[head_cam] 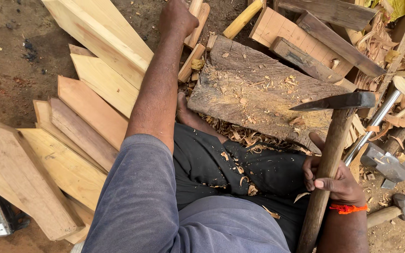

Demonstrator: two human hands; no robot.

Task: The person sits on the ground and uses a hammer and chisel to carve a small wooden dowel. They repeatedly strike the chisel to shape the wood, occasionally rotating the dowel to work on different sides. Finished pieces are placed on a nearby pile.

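Your right hand point(336, 182) is gripping the adze point(334, 140) mid-handle, its blade hovering over the chopping block point(254, 89). Your left hand point(176, 18) is closing on a wooden stick point(197, 14) beyond the block. The adze is likely head-heavy and stiff; you are holding it at mid-shaft.

grey-blue sleeve point(137, 197); black trousers point(240, 173); orange wrist thread point(348, 208)

hands point(179, 18) – 2 | adze point(338, 100) – 1 | hammers point(385, 164) – 2 | chopping block point(254, 89) – 1
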